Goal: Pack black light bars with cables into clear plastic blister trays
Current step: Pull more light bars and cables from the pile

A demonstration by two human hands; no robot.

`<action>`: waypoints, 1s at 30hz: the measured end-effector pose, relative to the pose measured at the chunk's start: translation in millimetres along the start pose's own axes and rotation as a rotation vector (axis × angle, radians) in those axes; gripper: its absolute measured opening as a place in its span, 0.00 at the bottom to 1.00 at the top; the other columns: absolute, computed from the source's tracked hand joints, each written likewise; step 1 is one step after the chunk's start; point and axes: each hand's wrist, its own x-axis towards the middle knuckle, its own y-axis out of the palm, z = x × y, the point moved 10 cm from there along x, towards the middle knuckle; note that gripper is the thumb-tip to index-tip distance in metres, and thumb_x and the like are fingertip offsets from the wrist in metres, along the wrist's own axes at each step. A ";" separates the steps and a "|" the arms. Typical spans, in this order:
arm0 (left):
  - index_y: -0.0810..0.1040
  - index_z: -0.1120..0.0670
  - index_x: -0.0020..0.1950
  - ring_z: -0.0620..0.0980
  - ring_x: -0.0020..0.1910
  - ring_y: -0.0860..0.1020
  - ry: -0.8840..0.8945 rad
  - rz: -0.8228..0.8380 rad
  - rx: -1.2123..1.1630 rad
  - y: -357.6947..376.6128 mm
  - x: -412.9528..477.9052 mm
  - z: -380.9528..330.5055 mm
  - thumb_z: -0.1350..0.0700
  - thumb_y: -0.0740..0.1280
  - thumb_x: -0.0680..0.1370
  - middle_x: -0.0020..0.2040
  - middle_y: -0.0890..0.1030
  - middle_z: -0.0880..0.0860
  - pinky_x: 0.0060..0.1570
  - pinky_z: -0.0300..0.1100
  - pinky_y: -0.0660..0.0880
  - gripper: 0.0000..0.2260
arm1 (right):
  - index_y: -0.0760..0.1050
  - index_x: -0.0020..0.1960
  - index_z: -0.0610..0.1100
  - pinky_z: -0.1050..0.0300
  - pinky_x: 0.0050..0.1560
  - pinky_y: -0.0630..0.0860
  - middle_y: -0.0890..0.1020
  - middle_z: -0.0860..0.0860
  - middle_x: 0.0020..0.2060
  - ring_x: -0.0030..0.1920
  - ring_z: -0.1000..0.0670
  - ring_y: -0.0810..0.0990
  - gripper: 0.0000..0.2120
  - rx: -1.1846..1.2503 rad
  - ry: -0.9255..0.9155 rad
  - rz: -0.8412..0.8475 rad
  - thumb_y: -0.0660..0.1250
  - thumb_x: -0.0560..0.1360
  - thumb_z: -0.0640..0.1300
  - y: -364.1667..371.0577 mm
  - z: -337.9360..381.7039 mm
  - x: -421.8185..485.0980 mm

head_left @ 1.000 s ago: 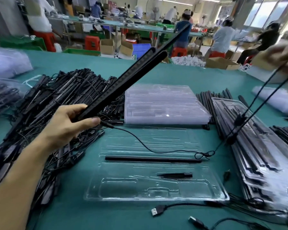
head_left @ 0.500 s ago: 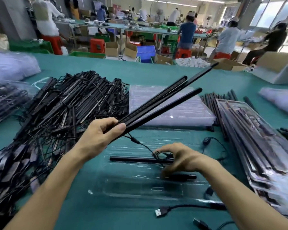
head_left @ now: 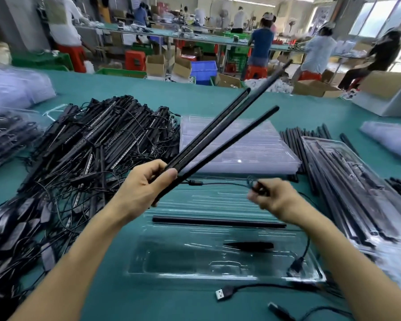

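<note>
Grasps three light bars (head_left: 229, 142) by their near ends in the left grip (head_left: 144, 191), fanned above the counter (head_left: 148, 297); pinches one cable (head_left: 256, 186) in the right grip (head_left: 273, 198). Below, in one clear tray (head_left: 195, 262): one packed bar (head_left: 218, 222), one small black piece (head_left: 250, 245).

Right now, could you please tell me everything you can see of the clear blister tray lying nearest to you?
The clear blister tray is thin, glossy, see-through plastic moulded with long channels and a wide pocket. It lies flat on the teal table. One black bar lies in a channel, a small tapered black piece sits nearer, and a cable plug rests at its right end.
</note>
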 end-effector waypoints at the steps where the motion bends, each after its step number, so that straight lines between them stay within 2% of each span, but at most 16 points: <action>1: 0.76 0.45 0.38 0.44 0.25 0.70 0.006 0.048 -0.005 2.9 -0.8 -0.6 0.42 0.67 0.75 0.27 0.71 0.46 0.22 0.38 0.70 0.10 | 0.75 0.39 0.45 0.52 0.45 0.75 0.81 0.48 0.35 0.37 0.48 0.78 0.09 -0.070 0.008 -0.084 0.72 0.75 0.46 -20.3 -4.2 2.0; 3: 0.74 0.44 0.39 0.42 0.26 0.70 0.020 0.128 0.027 11.2 -4.8 -1.1 0.37 0.70 0.73 0.28 0.74 0.46 0.24 0.38 0.70 0.13 | 0.78 0.40 0.44 0.55 0.42 0.74 0.82 0.47 0.35 0.38 0.48 0.78 0.08 -0.065 0.027 -0.250 0.74 0.73 0.46 -58.2 -9.6 1.8; 6: 0.71 0.45 0.44 0.43 0.26 0.69 0.171 0.128 0.405 19.3 -14.3 -4.0 0.29 0.66 0.70 0.29 0.75 0.44 0.28 0.40 0.67 0.20 | 0.80 0.43 0.40 0.62 0.28 0.71 0.80 0.49 0.29 0.28 0.53 0.75 0.04 0.250 0.064 -0.363 0.74 0.71 0.38 -98.2 -21.3 0.6; 8: 0.69 0.46 0.46 0.46 0.26 0.69 0.368 0.079 0.671 26.9 -24.8 -10.6 0.31 0.62 0.72 0.28 0.74 0.45 0.27 0.42 0.65 0.19 | 0.80 0.44 0.40 0.67 0.20 0.66 0.79 0.51 0.26 0.21 0.57 0.71 0.05 0.382 0.097 -0.322 0.75 0.70 0.35 -113.0 -29.1 0.9; 11: 0.68 0.46 0.48 0.49 0.27 0.72 0.610 0.072 0.832 40.1 -42.3 -16.2 0.37 0.60 0.77 0.31 0.76 0.45 0.24 0.39 0.67 0.13 | 0.81 0.46 0.41 0.67 0.19 0.62 0.81 0.48 0.31 0.22 0.56 0.69 0.08 0.388 0.129 -0.173 0.75 0.68 0.34 -117.1 -31.9 -1.4; 13: 0.69 0.46 0.51 0.49 0.31 0.78 0.698 0.083 0.902 49.9 -48.7 -14.7 0.40 0.60 0.77 0.36 0.80 0.45 0.23 0.40 0.72 0.11 | 0.82 0.45 0.41 0.67 0.22 0.68 0.83 0.48 0.32 0.25 0.56 0.74 0.08 0.322 0.088 -0.099 0.75 0.68 0.32 -115.7 -25.5 -3.5; 14: 0.69 0.47 0.54 0.49 0.33 0.80 0.718 0.088 0.946 54.9 -49.6 -13.1 0.40 0.60 0.77 0.38 0.81 0.46 0.24 0.41 0.74 0.12 | 0.83 0.43 0.42 0.68 0.28 0.72 0.84 0.48 0.33 0.30 0.56 0.78 0.08 0.288 0.056 -0.074 0.76 0.67 0.32 -114.8 -20.2 -4.6; 16: 0.69 0.48 0.57 0.51 0.34 0.81 0.723 0.083 1.061 65.5 -49.0 -7.3 0.40 0.59 0.76 0.40 0.81 0.49 0.25 0.44 0.75 0.16 | 0.84 0.41 0.42 0.71 0.34 0.73 0.85 0.48 0.35 0.35 0.57 0.81 0.06 0.253 -0.004 -0.016 0.78 0.65 0.38 -110.4 -7.9 -8.5; 18: 0.70 0.50 0.58 0.52 0.32 0.79 0.685 0.015 1.176 70.5 -47.3 -3.0 0.41 0.59 0.74 0.40 0.79 0.51 0.23 0.43 0.74 0.17 | 0.85 0.39 0.45 0.73 0.33 0.70 0.84 0.52 0.32 0.32 0.60 0.78 0.10 0.172 -0.051 -0.013 0.78 0.62 0.49 -109.9 4.0 -12.2; 20: 0.75 0.52 0.57 0.52 0.31 0.77 0.654 -0.080 1.241 70.5 -49.0 2.2 0.47 0.65 0.73 0.40 0.77 0.52 0.24 0.43 0.72 0.15 | 0.83 0.35 0.45 0.72 0.28 0.65 0.77 0.56 0.25 0.26 0.62 0.72 0.13 -0.001 -0.103 -0.099 0.76 0.63 0.56 -115.4 14.9 -14.1; 22: 0.79 0.55 0.57 0.52 0.32 0.76 0.634 -0.127 1.266 71.4 -53.7 10.8 0.55 0.68 0.71 0.41 0.76 0.53 0.28 0.45 0.73 0.15 | 0.80 0.32 0.48 0.66 0.26 0.63 0.73 0.56 0.22 0.23 0.59 0.69 0.13 -0.188 -0.158 -0.186 0.75 0.68 0.56 -116.1 25.5 -16.8; 24: 0.78 0.56 0.57 0.54 0.35 0.76 0.589 -0.112 1.255 70.2 -55.3 21.4 0.59 0.69 0.67 0.42 0.76 0.54 0.30 0.46 0.74 0.18 | 0.78 0.31 0.53 0.65 0.25 0.64 0.73 0.56 0.22 0.23 0.58 0.70 0.12 -0.242 -0.201 -0.203 0.74 0.70 0.55 -105.2 31.9 -21.9; 26: 0.80 0.57 0.55 0.55 0.36 0.76 0.502 -0.054 1.242 68.0 -52.5 32.6 0.56 0.78 0.62 0.43 0.76 0.54 0.30 0.47 0.76 0.23 | 0.76 0.33 0.49 0.59 0.29 0.68 0.76 0.53 0.24 0.26 0.55 0.73 0.15 -0.309 -0.193 -0.176 0.72 0.70 0.58 -86.2 25.4 -24.6; 28: 0.80 0.56 0.56 0.54 0.38 0.75 0.429 0.005 1.235 68.1 -50.2 41.0 0.47 0.81 0.61 0.45 0.75 0.53 0.32 0.48 0.77 0.27 | 0.76 0.35 0.46 0.55 0.34 0.71 0.77 0.52 0.27 0.30 0.51 0.76 0.18 -0.415 -0.129 -0.136 0.71 0.71 0.61 -64.8 10.2 -26.0; 30: 0.78 0.53 0.59 0.54 0.41 0.75 0.401 0.037 1.222 69.7 -51.0 43.7 0.34 0.69 0.71 0.46 0.76 0.52 0.37 0.47 0.78 0.27 | 0.74 0.35 0.50 0.54 0.36 0.71 0.78 0.53 0.31 0.34 0.52 0.77 0.17 -0.461 -0.066 -0.110 0.69 0.72 0.62 -47.9 -5.8 -28.3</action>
